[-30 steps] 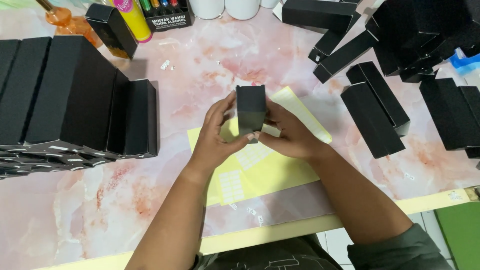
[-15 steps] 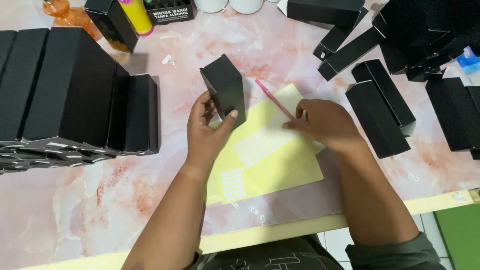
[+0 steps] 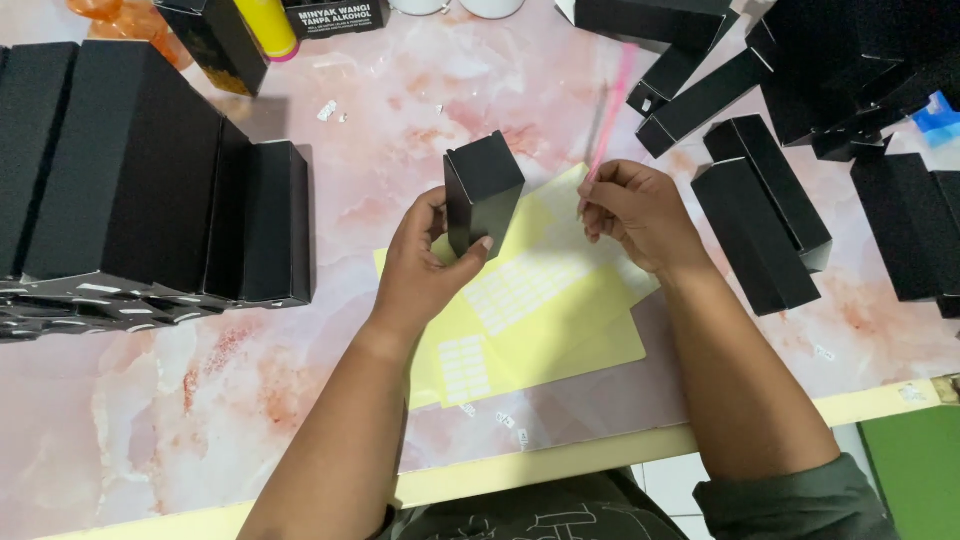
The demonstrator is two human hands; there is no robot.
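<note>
Since the earlier frame our right hand (image 3: 640, 212) lifts the pink stick (image 3: 608, 120), pinched. Our left hand (image 3: 425, 270) grips the small black box (image 3: 482, 190) upright above the yellow label sheets (image 3: 540, 310), mid-tabletop. Finished boxes (image 3: 150, 180) stand left; loose boxes (image 3: 765, 215) wait right.

You have a single view, from the camera worn on your head, looking steeply down and slightly forward onto the pink marbled table (image 3: 300, 400) from close range. Its near edge and your lap fall at the bottom of the frame, both forearms enter from below, and the left hand (image 3: 425, 265) and right hand (image 3: 635, 210) sit near centre. The far side of the table is cut off at the top, and no second view overlaps it.
</note>
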